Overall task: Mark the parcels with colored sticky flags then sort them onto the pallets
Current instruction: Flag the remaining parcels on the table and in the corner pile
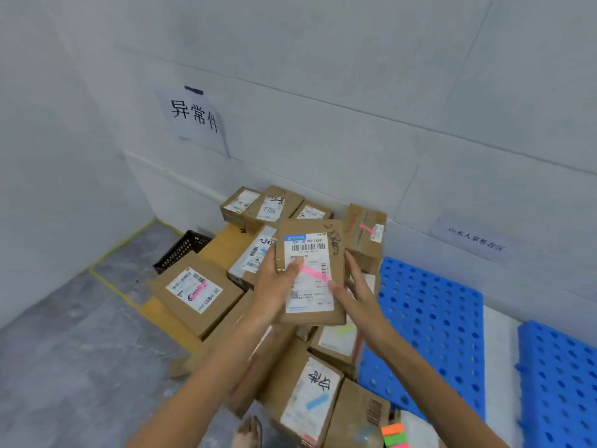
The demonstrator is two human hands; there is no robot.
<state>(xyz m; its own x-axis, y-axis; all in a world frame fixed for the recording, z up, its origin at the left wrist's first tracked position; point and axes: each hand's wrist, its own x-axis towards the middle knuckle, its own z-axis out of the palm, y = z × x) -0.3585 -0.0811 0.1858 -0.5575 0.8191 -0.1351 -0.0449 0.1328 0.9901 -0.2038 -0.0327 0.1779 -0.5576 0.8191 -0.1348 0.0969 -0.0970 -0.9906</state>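
Flat cardboard parcel [336, 253], white label [308, 302], pink flag [315, 273]: gripped by left hand [277, 286] above heaped brown boxes [193, 292]; right hand [358, 286], fingers straight, touching its edge. Blue perforated plastic pallet [433, 305] alongside; black mesh crate [184, 247] behind.

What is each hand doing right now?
Left hand: grips the brown cardboard parcel with a white label.
Right hand: open, fingers straight, touching that parcel's pink sticky flag.

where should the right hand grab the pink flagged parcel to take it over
By its right long edge, coming from the right. The parcel is flat, label up; the left hand grips the left edge, thumb on the label, while the right edge is mostly bare beside the right hand. Thumb on top, fingers beneath.
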